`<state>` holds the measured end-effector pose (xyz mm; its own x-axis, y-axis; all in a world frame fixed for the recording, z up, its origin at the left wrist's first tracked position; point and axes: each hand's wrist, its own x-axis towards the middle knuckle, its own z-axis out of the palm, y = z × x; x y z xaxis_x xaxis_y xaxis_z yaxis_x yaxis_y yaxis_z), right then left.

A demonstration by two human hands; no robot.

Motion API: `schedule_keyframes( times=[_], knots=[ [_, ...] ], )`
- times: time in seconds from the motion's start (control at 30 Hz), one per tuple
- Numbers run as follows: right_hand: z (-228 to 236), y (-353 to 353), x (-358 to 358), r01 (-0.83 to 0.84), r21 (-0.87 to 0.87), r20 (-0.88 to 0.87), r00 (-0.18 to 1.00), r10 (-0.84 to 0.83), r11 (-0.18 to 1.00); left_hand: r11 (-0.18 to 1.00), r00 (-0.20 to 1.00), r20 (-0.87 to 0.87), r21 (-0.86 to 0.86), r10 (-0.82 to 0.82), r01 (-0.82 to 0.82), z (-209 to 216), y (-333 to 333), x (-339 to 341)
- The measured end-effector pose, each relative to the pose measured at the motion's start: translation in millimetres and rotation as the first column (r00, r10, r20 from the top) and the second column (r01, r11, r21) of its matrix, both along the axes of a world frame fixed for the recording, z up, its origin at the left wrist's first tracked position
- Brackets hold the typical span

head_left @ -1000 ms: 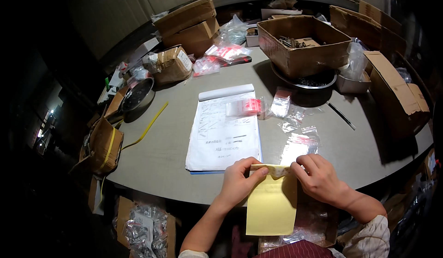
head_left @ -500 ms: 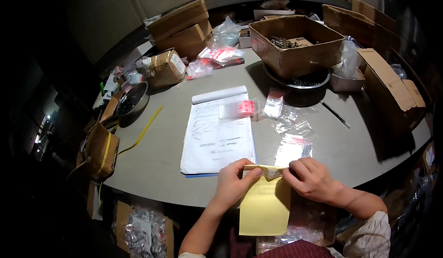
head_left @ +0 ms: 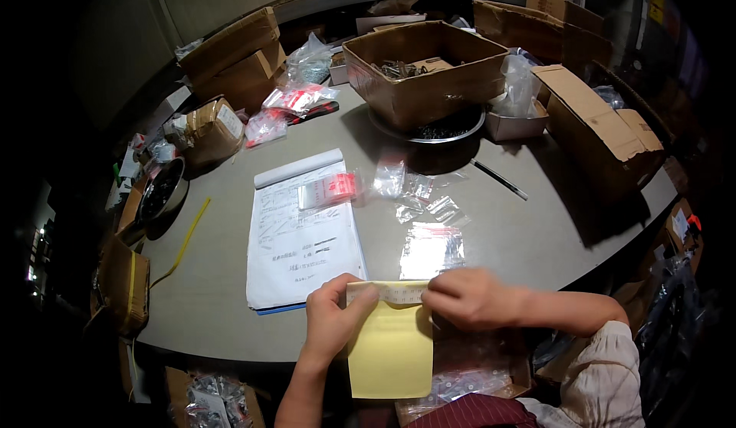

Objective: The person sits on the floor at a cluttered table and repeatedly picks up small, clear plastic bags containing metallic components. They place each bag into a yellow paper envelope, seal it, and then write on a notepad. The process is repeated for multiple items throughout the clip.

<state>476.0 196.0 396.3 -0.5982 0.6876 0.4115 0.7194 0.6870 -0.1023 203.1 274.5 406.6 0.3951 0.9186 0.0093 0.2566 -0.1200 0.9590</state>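
Note:
A yellow paper sheet hangs over the table's near edge, with a white strip of small print folded along its top. My left hand grips the top left corner, thumb on the front. At the top right corner, the fingers of my right hand are pinched on the sheet. Just beyond the sheet lies a stack of clear zip bags. Left of that is a notepad with handwritten pages, and a red-and-clear packet of bags rests on it.
An open cardboard box of metal parts sits over a metal bowl at the back. A pen lies right of loose bags. A yellow strap and a dark pan are at left. Another carton stands at right.
The view has swung right, so the tabletop things sit farther left in the picture. The strip at the sheet's top, bent before, is now flatter and shows more print.

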Motion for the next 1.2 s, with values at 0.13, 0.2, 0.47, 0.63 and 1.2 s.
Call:
schedule_keyframes(
  times=[0.13, 0.2, 0.47, 0.63, 1.2],
  knots=[
    [24, 49, 42, 0.109, -0.404, -0.412, 0.865, -0.287, 0.908, 1.0, 0.999, 0.037, -0.02, 0.008, -0.007, -4, -3, -3],
    [47, 81, 65, 0.118, -0.736, -0.326, 0.801, -0.502, 0.667, 1.0, 1.0, 0.006, -0.009, 0.015, -0.015, -7, -1, -5],
    [39, 133, 91, 0.271, -0.778, -0.014, 0.894, -0.447, 0.567, 1.0, 0.999, 0.024, -0.004, 0.022, -0.022, -11, 1, -5],
    [26, 123, 81, 0.537, -0.354, 0.212, 0.843, -0.494, 0.766, 0.999, 0.999, 0.004, -0.002, 0.05, -0.05, -14, 0, -7],
    [0, 166, 155, 0.346, -0.288, -0.261, 0.868, -0.421, 0.893, 0.998, 0.999, 0.004, 0.046, 0.053, -0.053, -19, 1, -7]
  ],
)
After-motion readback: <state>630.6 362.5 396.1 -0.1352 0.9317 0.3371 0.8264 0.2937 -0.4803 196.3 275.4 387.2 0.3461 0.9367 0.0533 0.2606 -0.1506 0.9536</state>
